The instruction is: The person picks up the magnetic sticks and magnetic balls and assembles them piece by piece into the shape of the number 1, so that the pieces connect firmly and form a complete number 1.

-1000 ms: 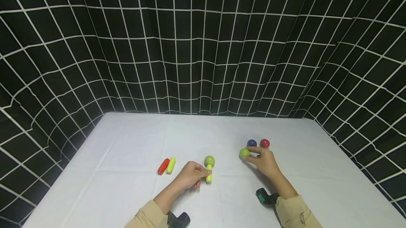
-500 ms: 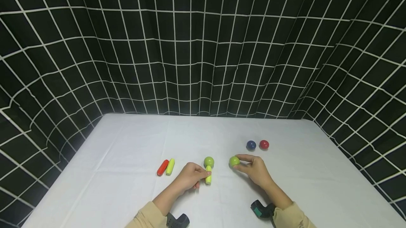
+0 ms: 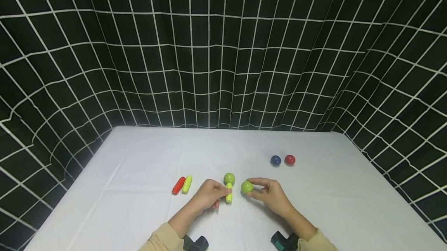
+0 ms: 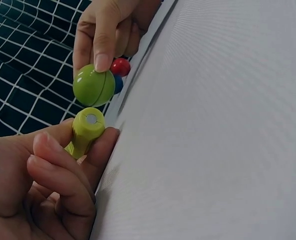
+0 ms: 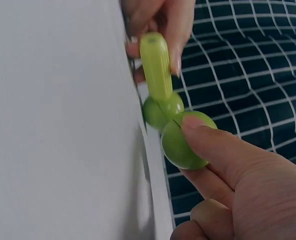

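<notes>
My left hand [image 3: 210,194] pinches a short yellow rod [image 3: 228,197] between thumb and fingertips. A glossy green ball [image 3: 229,178] sits at the rod's far end. The left wrist view shows a small silver disc in the near end of the yellow rod [image 4: 88,125]. To the right, my right hand [image 3: 275,196] holds a second green ball [image 3: 247,187] between thumb and fingers. A thin seam runs around this green ball [image 5: 180,145] in the right wrist view. In the head view a small gap of white cloth separates it from the rod.
Left of the hands, a red rod [image 3: 179,185] and another yellow rod [image 3: 187,184] lie side by side. A blue ball [image 3: 276,160] and a red ball [image 3: 290,160] rest farther back on the right. A white cloth [image 3: 146,154] covers the table; a dark gridded curtain [image 3: 223,49] surrounds it.
My right hand has carried its green ball left and nearer to me, away from the blue and red balls, toward the yellow rod. My left hand has stayed nearly still with the rod.
</notes>
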A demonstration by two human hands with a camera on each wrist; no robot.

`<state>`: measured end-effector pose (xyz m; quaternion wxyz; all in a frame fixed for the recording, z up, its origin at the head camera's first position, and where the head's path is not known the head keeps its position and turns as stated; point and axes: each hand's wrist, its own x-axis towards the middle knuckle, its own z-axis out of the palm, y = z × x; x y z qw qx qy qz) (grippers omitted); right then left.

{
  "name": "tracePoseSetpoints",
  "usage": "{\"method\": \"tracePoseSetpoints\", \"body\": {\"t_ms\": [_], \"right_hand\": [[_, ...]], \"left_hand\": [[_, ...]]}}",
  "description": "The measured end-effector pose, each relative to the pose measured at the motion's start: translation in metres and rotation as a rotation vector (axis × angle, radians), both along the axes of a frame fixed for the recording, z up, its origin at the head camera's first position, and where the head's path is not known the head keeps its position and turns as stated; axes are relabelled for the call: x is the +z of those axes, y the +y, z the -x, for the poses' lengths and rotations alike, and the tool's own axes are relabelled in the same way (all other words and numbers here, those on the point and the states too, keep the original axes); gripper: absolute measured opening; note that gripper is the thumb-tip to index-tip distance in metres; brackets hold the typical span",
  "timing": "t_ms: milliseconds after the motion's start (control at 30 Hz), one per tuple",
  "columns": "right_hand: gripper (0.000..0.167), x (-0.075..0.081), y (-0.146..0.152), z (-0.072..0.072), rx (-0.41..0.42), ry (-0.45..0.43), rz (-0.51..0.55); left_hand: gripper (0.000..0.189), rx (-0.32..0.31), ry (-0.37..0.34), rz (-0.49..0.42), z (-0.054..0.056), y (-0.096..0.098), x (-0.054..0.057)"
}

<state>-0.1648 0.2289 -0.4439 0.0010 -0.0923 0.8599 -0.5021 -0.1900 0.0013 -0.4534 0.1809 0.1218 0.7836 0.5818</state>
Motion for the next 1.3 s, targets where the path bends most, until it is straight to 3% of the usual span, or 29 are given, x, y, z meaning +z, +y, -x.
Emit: {"method": "tracePoseSetpoints", "body": {"t_ms": [367, 500, 767, 1033, 1300], "right_hand": [[0.041, -0.002, -0.008, -0.010, 0.075, -0.011, 0.030], [0.041, -0.001, -0.012, -0.014, 0.147, -0.005, 0.052], [0.037, -0.003, -0.021, -0.020, 0.249, 0.080, 0.073], [0.037, -0.004, -0.029, -0.022, 0.282, 0.110, 0.047], [0.037, -0.003, -0.035, -0.025, 0.277, 0.070, 0.006]], "left_hand": [[0.028, -0.002, 0.006, -0.021, 0.005, 0.004, -0.004], [0.027, -0.003, 0.009, -0.026, 0.005, 0.004, -0.003], [0.027, -0.004, 0.015, -0.024, 0.006, 0.002, -0.001], [0.026, 0.009, 0.012, -0.019, 0.005, 0.002, -0.001], [0.027, -0.002, 0.025, -0.013, 0.005, 0.002, -0.001]]}}
